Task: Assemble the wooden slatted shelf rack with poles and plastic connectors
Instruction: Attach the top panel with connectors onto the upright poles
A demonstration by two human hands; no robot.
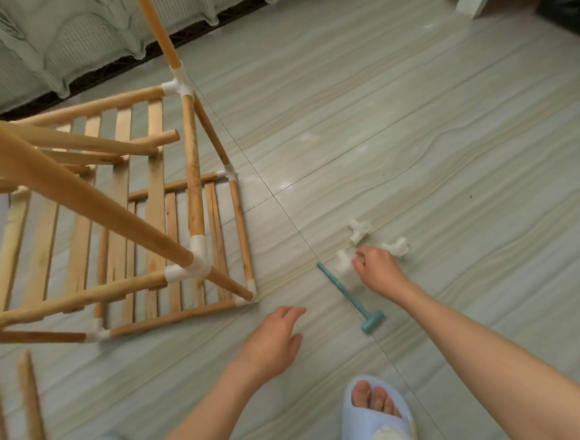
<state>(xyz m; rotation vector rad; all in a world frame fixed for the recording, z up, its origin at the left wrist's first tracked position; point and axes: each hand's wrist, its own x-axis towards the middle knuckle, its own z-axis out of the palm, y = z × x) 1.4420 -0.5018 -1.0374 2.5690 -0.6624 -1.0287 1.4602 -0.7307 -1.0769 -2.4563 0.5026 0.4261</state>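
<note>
The shelf rack stands on the floor at the left and looks partly built. Two slatted levels are in place, one low near the floor and one higher, and white plastic connectors join the round poles at the corners. From the upper connectors, longer poles rise toward the camera, and their tops carry no connector that I can see, so I judge that at least one more level is still missing. The wood is pale and plain, with some darker marks, and the slats lie with gaps between them.

To the right of the rack, three loose connectors lie together on the floor. The right hand reaches to them, its fingers curled and pinching one of them. Just beside it lies a small teal mallet, untouched. The left hand hovers spread and holds nothing. Some spare poles show at the lower left edge.
</note>
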